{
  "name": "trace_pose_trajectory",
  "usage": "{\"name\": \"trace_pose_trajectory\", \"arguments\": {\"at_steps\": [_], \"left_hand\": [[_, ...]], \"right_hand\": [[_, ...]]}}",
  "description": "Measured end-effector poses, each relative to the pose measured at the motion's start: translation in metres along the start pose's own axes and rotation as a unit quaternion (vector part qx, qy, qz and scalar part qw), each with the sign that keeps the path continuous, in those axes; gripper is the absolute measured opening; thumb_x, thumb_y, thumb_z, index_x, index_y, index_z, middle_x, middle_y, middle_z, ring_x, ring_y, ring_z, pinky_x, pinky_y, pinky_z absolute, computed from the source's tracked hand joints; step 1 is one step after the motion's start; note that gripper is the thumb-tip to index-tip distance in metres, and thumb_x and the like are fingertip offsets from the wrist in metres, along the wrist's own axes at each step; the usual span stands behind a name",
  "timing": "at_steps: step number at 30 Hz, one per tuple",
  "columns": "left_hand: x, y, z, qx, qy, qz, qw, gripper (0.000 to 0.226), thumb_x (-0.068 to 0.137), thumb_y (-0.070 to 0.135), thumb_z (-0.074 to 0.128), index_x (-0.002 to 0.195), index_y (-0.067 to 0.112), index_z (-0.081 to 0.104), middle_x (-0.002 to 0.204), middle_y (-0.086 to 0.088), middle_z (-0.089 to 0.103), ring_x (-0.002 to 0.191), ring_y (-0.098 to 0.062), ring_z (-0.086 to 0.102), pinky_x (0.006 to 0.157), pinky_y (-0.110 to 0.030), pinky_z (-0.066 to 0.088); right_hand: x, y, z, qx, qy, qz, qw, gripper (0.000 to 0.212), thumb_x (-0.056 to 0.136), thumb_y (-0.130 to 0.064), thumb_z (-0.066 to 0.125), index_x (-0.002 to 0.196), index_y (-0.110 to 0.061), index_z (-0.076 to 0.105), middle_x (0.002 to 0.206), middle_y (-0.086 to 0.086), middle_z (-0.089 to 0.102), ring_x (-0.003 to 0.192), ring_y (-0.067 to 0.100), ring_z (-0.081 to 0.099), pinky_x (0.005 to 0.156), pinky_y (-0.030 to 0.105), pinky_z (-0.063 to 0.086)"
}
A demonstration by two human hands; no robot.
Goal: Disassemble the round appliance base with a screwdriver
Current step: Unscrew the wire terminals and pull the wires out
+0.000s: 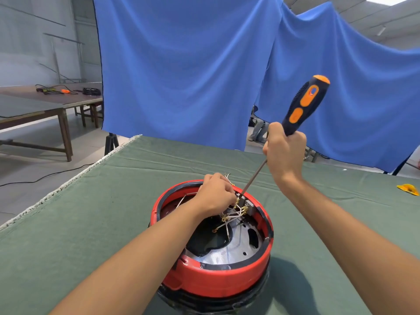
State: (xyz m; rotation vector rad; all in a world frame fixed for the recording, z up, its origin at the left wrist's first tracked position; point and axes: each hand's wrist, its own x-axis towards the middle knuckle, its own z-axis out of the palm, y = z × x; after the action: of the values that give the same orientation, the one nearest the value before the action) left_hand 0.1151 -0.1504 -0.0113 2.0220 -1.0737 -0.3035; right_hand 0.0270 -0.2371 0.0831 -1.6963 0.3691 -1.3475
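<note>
Round appliance base point(218, 280): lowest black part cut off by the bottom edge; far inner wall hidden behind the left hand point(214, 195)
Screwdriver point(304, 105): lower handle concealed inside the right hand point(284, 153); tip lost among the wires point(231, 214) and a grey block at the far rim, contact point cannot be told
Wires: upper ends hidden in the left hand's curled fingers
Both forearms: cut off at the bottom and right edges
Yellow object point(409, 189): too small to identify
Items on the far table point(56, 96): too small to identify
Person behind the blue cloth point(181, 71): only legs show
</note>
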Motion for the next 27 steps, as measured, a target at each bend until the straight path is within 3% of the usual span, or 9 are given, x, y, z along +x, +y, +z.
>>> {"name": "trace_pose_trajectory", "arguments": {"at_steps": [6,10,12,16,20,23,27], "left_hand": [[0.001,-0.001,0.000,-0.013,-0.001,-0.004,1.000,0.027,0.080,0.010,0.061,0.056,0.022,0.060,0.106,0.007,0.044,0.113,-0.011,0.028,0.076,-0.013,0.030],[0.001,-0.002,0.000,-0.014,-0.001,0.002,1.000,0.026,0.082,0.010,0.060,0.058,0.022,0.061,0.108,0.006,0.045,0.111,-0.009,0.028,0.078,-0.015,0.031],[0.001,-0.003,0.001,-0.013,-0.001,0.005,1.000,0.026,0.082,0.011,0.061,0.059,0.023,0.062,0.105,0.008,0.044,0.110,-0.009,0.028,0.087,-0.022,0.029],[0.002,-0.003,-0.001,-0.013,-0.002,0.011,1.000,0.028,0.081,0.011,0.062,0.056,0.024,0.062,0.096,0.015,0.042,0.109,-0.008,0.027,0.093,-0.027,0.025],[0.002,-0.003,0.001,-0.005,0.004,0.011,1.000,0.027,0.079,0.011,0.063,0.055,0.024,0.063,0.092,0.018,0.041,0.107,-0.008,0.028,0.097,-0.028,0.027],[0.001,-0.002,0.000,-0.001,0.005,0.010,1.000,0.027,0.079,0.012,0.063,0.055,0.024,0.062,0.092,0.019,0.040,0.109,-0.010,0.029,0.090,-0.024,0.028],[0.003,-0.001,0.000,-0.014,-0.004,-0.004,1.000,0.026,0.080,0.011,0.062,0.056,0.021,0.061,0.095,0.014,0.041,0.110,-0.010,0.028,0.067,-0.007,0.030]], "right_hand": [[0.029,0.019,-0.002,0.019,0.055,0.113,0.992,0.031,0.081,-0.018,0.048,0.057,-0.019,0.028,0.037,-0.011,0.026,0.033,0.010,0.026,0.036,0.012,0.018],[0.036,0.026,-0.011,0.035,0.077,0.174,0.981,0.027,0.082,-0.018,0.047,0.059,-0.020,0.033,0.035,-0.013,0.029,0.032,0.008,0.027,0.038,0.015,0.019],[0.027,0.023,-0.017,0.053,0.071,0.152,0.984,0.030,0.079,-0.017,0.047,0.054,-0.020,0.031,0.037,-0.012,0.027,0.034,0.009,0.026,0.040,0.016,0.018],[-0.011,0.007,-0.019,0.063,0.028,0.008,0.998,0.029,0.072,-0.016,0.046,0.050,-0.013,0.028,0.042,-0.002,0.027,0.039,0.013,0.026,0.039,0.016,0.021],[-0.032,-0.006,-0.003,-0.011,-0.036,-0.083,0.996,0.030,0.069,-0.017,0.048,0.049,-0.007,0.027,0.048,0.012,0.028,0.048,0.022,0.027,0.042,0.039,0.028],[-0.027,-0.009,0.008,-0.047,-0.061,-0.084,0.993,0.031,0.069,-0.020,0.048,0.051,-0.005,0.028,0.049,0.014,0.027,0.049,0.024,0.025,0.043,0.043,0.027],[0.003,-0.002,0.006,-0.045,-0.016,-0.001,0.999,0.028,0.074,-0.023,0.048,0.054,-0.010,0.034,0.048,0.005,0.031,0.047,0.018,0.029,0.043,0.030,0.022]]}}
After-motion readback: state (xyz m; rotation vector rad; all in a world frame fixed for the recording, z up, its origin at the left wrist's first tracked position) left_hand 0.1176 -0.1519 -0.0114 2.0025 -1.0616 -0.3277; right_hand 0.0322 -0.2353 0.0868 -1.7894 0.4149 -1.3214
